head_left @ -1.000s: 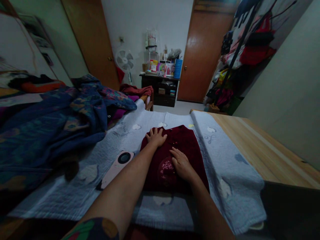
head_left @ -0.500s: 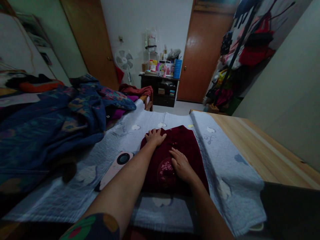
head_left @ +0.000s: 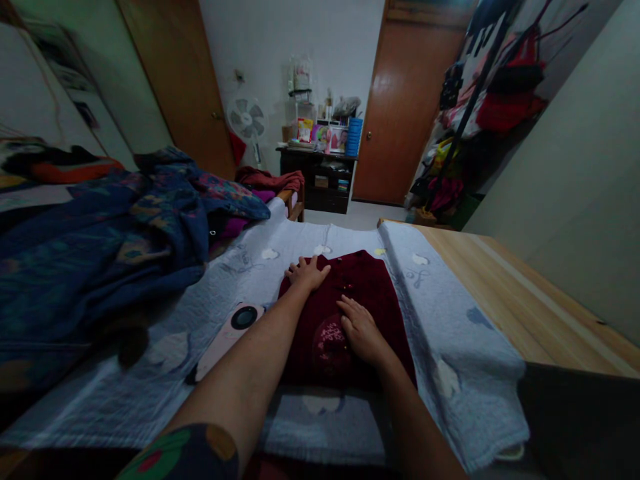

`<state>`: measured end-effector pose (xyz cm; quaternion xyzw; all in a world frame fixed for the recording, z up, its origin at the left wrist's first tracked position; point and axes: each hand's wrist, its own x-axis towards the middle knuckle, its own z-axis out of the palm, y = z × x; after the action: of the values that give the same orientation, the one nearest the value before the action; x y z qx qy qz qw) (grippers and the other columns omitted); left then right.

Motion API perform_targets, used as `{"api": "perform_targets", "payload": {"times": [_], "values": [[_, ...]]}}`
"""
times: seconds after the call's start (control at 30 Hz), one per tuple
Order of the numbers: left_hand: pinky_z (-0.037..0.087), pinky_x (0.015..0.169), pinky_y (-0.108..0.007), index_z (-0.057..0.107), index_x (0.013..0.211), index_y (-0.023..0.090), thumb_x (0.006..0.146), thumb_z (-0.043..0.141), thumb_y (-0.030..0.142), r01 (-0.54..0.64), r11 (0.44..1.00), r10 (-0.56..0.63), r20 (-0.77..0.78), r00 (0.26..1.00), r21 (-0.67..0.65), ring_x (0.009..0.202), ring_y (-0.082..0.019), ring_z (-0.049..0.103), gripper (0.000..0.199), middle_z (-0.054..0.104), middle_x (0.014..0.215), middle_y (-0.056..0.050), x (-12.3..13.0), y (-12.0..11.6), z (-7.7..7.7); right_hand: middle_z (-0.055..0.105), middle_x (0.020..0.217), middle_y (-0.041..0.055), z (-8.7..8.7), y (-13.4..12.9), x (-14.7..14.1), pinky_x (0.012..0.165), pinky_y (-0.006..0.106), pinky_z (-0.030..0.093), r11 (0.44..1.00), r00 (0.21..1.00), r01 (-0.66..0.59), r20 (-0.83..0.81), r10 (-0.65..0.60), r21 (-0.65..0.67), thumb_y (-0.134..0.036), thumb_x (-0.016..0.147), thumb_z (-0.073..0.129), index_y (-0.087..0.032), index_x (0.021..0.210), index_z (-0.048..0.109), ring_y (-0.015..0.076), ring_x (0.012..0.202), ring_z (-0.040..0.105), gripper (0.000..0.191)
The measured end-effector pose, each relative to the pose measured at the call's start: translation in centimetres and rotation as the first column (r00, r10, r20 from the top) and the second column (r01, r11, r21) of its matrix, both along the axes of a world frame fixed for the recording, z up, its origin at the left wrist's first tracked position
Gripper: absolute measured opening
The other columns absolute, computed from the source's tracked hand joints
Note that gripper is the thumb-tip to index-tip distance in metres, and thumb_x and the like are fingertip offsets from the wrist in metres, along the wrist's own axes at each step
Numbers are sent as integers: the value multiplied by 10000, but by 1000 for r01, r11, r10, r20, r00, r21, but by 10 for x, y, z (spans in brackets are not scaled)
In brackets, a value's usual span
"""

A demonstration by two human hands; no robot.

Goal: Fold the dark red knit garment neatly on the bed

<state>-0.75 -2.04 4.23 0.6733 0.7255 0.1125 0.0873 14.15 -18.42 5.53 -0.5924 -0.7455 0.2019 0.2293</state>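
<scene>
A dark red folded garment [head_left: 373,280] with a pink patterned round patch lies on a pale blue quilted cover [head_left: 345,237]. My left hand [head_left: 307,273] rests spread on its upper left part, fingers apart. Flat on the garment's right half lies my right hand [head_left: 361,328], its fingers stretched out beside the patch. Neither hand grips anything. Partly behind my left forearm is a pale pink phone case [head_left: 223,343] with a round dark ring, or a phone wearing it; I cannot tell which.
Blue flowered clothing [head_left: 150,233] is heaped on the left. A bare wooden board [head_left: 480,280] runs along the right. Farther back stand a white fan [head_left: 247,119], a dark cabinet [head_left: 323,198] with several items on it, and hanging bags [head_left: 510,110].
Both hands stay in the same places on the garment. The whole view has shifted very slightly.
</scene>
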Motion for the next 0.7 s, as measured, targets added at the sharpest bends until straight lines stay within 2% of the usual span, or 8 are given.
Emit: {"api": "perform_targets", "payload": {"times": [0.17,0.43,0.7], "values": [[345,935,-587,383,1386,339,785,274,755,-22,1000,22,17,1000,20,1221,-433,415,740,399,1428,-132,0,0,-2,398,1461,91,1,0,0,1136,438,226,1000,1000,6,-2,-6,-4,-232,904,347,-157,1336,494,211,1367,319,462],[391,914,-475,432,1345,249,885,254,626,-10,998,12,-27,1000,69,1133,-340,520,621,523,1278,-167,-4,-5,2,404,1458,91,0,0,-1,1131,449,234,1000,1000,11,-6,-11,2,-235,906,348,-168,1328,503,214,1366,321,455],[376,933,-438,492,1281,237,932,271,534,-60,985,69,-50,996,160,1132,-305,520,509,539,1234,-166,-2,-11,2,393,1466,80,-2,0,0,1137,433,226,1000,1000,4,5,-4,-6,-243,907,342,-170,1340,491,206,1369,315,463]]}}
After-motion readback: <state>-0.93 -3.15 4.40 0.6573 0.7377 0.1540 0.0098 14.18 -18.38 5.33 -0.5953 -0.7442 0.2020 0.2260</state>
